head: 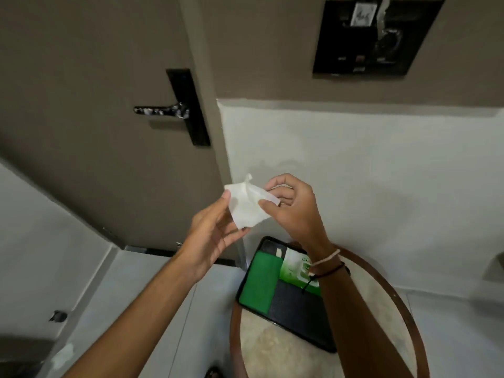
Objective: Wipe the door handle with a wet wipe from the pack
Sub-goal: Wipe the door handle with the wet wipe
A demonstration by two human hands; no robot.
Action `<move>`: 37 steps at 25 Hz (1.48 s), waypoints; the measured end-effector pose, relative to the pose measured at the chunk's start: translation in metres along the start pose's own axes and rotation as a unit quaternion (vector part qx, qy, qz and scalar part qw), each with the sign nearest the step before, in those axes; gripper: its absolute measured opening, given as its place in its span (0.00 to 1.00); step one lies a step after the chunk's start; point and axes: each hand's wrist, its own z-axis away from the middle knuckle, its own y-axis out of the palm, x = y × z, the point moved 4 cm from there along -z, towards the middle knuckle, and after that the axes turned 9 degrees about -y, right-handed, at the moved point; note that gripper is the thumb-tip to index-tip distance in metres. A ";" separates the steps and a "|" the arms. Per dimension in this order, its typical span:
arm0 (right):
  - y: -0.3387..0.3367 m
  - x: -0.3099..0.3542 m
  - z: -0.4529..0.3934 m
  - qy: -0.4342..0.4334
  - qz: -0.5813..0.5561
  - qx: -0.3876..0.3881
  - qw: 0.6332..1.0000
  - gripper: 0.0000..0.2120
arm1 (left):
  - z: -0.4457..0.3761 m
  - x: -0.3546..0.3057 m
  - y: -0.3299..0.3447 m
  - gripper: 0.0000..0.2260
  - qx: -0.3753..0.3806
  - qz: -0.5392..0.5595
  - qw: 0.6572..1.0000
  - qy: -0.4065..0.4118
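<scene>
A white wet wipe [246, 204] is held between both hands in front of the pale wall. My left hand [211, 236] pinches its left edge and lower corner. My right hand [290, 207] pinches its right edge with thumb and fingers. The black lever door handle [161, 109] with pale smears sits on a black backplate [188, 106] on the brown door, up and to the left of the hands. The green and white wipe pack [298, 270] lies on a black tray [297, 312] below my right wrist, partly hidden by it.
The tray rests on a round table with a brown rim [403, 304], and a green cloth [260, 285] lies in it. A black wall panel [376, 36] hangs at upper right. A grey floor and door threshold [152, 251] lie below.
</scene>
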 end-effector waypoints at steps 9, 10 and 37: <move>0.123 0.029 -0.017 0.187 -0.389 -0.111 0.895 0.14 | -0.002 -0.101 -0.085 0.06 -0.002 0.018 0.999 0.043; 0.148 0.027 -0.019 0.217 -0.446 -0.111 0.861 0.17 | -0.008 -0.111 -0.100 0.06 0.012 0.016 0.999 0.037; 0.305 -0.013 -0.225 -0.129 0.111 -0.531 0.830 0.30 | -0.191 -0.383 -0.142 0.29 -0.254 -0.596 0.194 0.737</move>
